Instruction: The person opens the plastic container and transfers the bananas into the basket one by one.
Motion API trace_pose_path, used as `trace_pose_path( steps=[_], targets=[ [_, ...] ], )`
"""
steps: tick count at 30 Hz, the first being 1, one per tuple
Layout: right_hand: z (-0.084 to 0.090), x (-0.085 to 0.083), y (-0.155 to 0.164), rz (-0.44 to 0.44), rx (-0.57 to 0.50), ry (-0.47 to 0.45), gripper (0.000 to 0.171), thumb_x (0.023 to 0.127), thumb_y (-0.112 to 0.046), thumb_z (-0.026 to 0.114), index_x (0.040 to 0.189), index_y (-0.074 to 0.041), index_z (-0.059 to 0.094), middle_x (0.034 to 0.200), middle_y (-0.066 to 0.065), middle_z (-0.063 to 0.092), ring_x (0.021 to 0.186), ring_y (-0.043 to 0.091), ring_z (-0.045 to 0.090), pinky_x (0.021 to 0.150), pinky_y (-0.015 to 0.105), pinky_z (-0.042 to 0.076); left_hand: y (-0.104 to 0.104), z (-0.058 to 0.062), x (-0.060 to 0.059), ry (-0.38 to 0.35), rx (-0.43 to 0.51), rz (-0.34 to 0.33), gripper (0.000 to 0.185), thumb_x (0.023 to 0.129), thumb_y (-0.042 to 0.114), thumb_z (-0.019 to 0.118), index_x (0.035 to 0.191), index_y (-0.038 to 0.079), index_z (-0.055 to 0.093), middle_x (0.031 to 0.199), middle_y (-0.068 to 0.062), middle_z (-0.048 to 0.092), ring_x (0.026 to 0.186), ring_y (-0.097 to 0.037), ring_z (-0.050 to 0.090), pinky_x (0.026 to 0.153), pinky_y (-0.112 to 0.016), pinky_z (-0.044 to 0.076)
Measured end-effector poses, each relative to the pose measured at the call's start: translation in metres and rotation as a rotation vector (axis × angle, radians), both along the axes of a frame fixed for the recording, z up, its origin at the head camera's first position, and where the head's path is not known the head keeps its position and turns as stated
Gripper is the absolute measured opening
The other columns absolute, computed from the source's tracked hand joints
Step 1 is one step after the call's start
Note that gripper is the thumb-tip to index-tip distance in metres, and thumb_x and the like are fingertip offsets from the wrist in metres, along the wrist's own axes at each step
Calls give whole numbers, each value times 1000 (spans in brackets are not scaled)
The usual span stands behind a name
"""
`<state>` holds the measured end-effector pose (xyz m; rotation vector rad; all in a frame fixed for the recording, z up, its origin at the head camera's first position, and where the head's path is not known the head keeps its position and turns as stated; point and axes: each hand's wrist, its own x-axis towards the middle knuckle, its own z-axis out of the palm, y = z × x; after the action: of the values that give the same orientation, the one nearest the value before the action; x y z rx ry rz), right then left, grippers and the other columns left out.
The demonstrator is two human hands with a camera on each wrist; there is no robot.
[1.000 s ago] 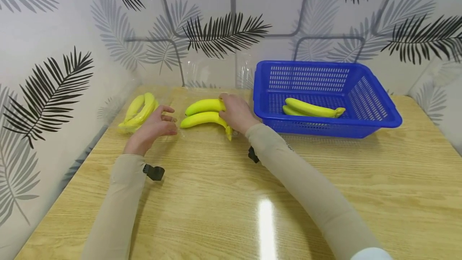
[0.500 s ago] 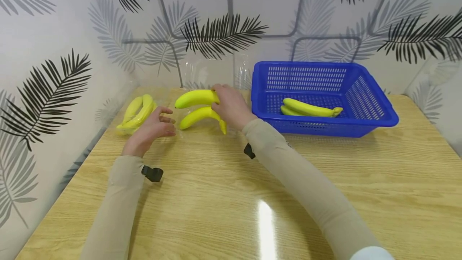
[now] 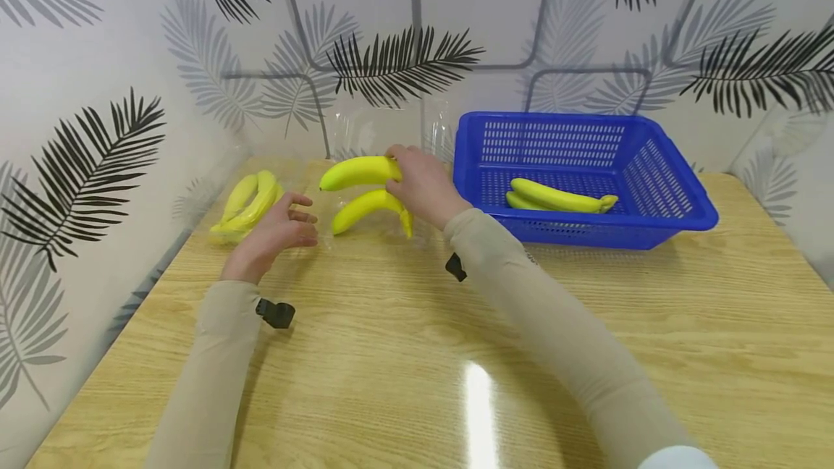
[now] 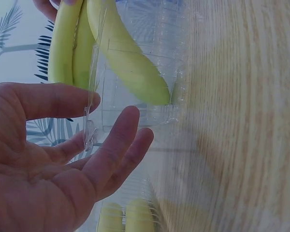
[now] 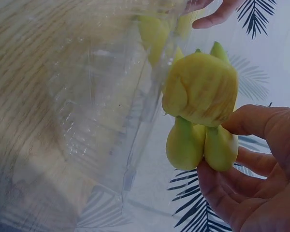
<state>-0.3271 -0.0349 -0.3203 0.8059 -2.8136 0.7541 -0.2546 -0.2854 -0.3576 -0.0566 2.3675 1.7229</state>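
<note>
My right hand (image 3: 426,187) pinches a bunch of yellow bananas (image 3: 361,172) near its stem end. In the right wrist view the thick crown of the bunch (image 5: 200,89) shows between thumb and fingers. The bunch hangs over a clear plastic container (image 4: 106,87) whose raised lid (image 3: 384,121) leans toward the wall. One banana's tip (image 4: 157,92) is low inside the container in the left wrist view. Beside the container's left edge is my left hand (image 3: 276,230), fingers spread and loosely bent, with fingertips (image 4: 92,100) right at the clear rim.
Another clear container with bananas (image 3: 247,201) stands at the left, partly behind the left hand. A blue slotted basket (image 3: 580,230) holds more bananas (image 3: 563,197) to the right. The wooden table (image 3: 378,368) backs onto a leaf-patterned wall covering.
The right hand has raised the bunch slightly, and the upper banana now stands higher and farther from the lower one. The left hand has stayed almost in place.
</note>
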Motion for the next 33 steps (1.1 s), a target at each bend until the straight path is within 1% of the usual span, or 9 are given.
trace_pose_path(
  steps=[8,14,20,23,28,33],
  targets=[
    [5,0,8,4,-4,-10,43,94,-14,63,135,-4,53,116,10,61,95,21,54,86,34,48,1,0,0,-3,-2,-10,61,94,1,49,147,-4,20,144,-32,32,120,-46,46,105,-50,42],
    [15,-1,15,-12,-19,5,44,94,-15,63,136,-5,52,117,10,61,95,20,54,86,34,48,0,0,1,7,7,-14,61,94,1,50,147,-5,19,144,-32,31,120,-46,47,105,-49,43],
    [24,0,23,-32,-19,-1,45,95,-18,63,137,-8,51,124,8,60,101,21,54,91,35,47,2,-1,0,9,7,-9,62,94,1,50,148,-5,19,144,-32,32,118,-45,48,104,-49,43],
    [28,1,26,-38,-15,13,45,95,-18,63,138,-9,52,127,8,59,103,21,54,92,36,46,2,-2,0,10,7,-9,62,94,1,49,148,-4,19,144,-32,32,118,-44,47,104,-50,43],
    [33,1,32,-38,-16,67,44,93,-18,64,135,-7,54,123,10,61,101,22,55,90,38,45,1,-2,1,16,13,-16,63,94,1,49,148,-4,18,144,-33,32,117,-45,47,104,-50,43],
    [36,1,37,-40,-43,78,45,93,-16,64,136,-6,54,122,11,61,99,22,54,87,37,46,2,-1,1,16,12,-15,62,94,1,49,148,-5,19,143,-33,32,117,-45,47,104,-51,42]
  ],
)
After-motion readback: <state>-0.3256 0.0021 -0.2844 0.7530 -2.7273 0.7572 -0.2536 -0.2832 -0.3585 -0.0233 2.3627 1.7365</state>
